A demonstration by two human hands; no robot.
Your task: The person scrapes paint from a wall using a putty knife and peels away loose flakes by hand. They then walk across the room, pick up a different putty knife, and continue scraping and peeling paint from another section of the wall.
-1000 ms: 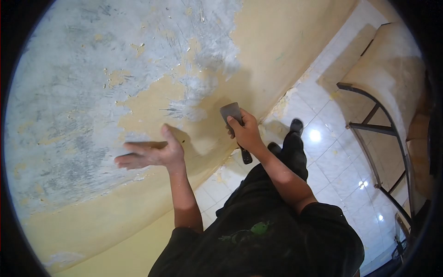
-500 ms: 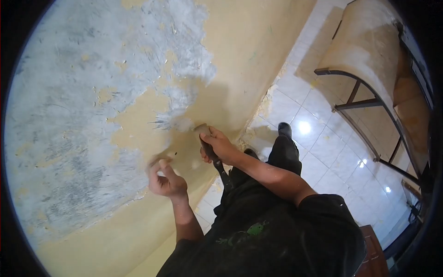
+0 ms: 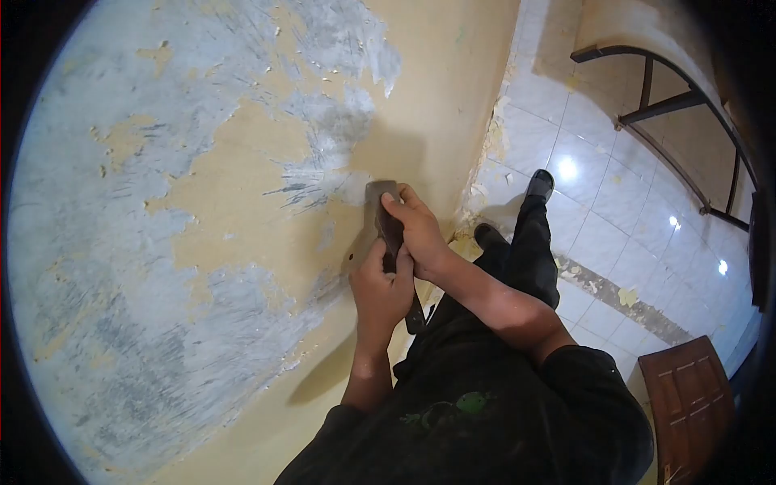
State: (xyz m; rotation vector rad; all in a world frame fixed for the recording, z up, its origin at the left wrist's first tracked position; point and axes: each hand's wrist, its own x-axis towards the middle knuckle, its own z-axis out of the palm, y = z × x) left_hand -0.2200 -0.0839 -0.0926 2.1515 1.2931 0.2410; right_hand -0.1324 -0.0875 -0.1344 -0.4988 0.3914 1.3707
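A scraper (image 3: 383,194) with a flat, dull blade and a dark handle is held in front of the peeling wall (image 3: 234,186). My right hand (image 3: 420,234) is closed around it, with the thumb lying on the blade. Lower down, my left hand (image 3: 381,287) has its fingers closed at the middle of the tool, touching my right hand. The handle's end sticks out below both hands. Yellow paint and bare grey patches cover the wall, and the fingers hide part of the tool.
White floor tiles (image 3: 525,129) with paint flakes lie along the wall's foot. At the upper right is a curved metal-framed piece (image 3: 679,101). A brown panelled piece (image 3: 687,388) lies at the lower right. My feet in dark shoes (image 3: 540,187) are close to the wall.
My left hand has moved right from beside the wall and closed on the scraper. The blade has turned more upright in my right hand, and the view has shifted.
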